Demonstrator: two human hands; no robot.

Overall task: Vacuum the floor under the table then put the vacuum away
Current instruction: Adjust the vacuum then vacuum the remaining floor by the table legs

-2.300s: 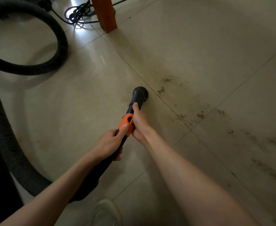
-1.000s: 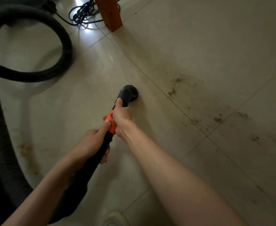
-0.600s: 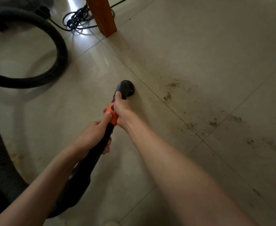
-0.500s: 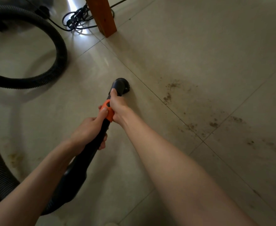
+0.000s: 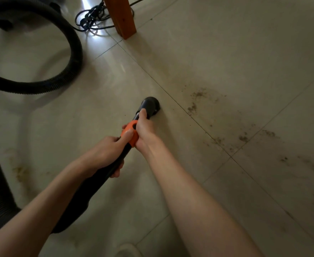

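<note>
2 hands, left hand (image 5: 104,154) & right hand (image 5: 143,130), round vac wand (image 5: 115,164), nozzle (image 5: 149,106) on floor (image 5: 226,52)

At centre, nozzle (image 5: 150,106) on the floor (image 5: 226,52), wand (image 5: 104,175) running back toward 7 o'clock. On the wand, right hand (image 5: 143,130) ahead, left hand (image 5: 104,154) just behind. At 10 o'clock, hose (image 5: 72,58) looping (continuing down the left edge). At 12, table leg (image 5: 121,17), cable (image 5: 91,17) just left. From 2 to 4, dirt (image 5: 195,106), apart from the nozzle.
</note>
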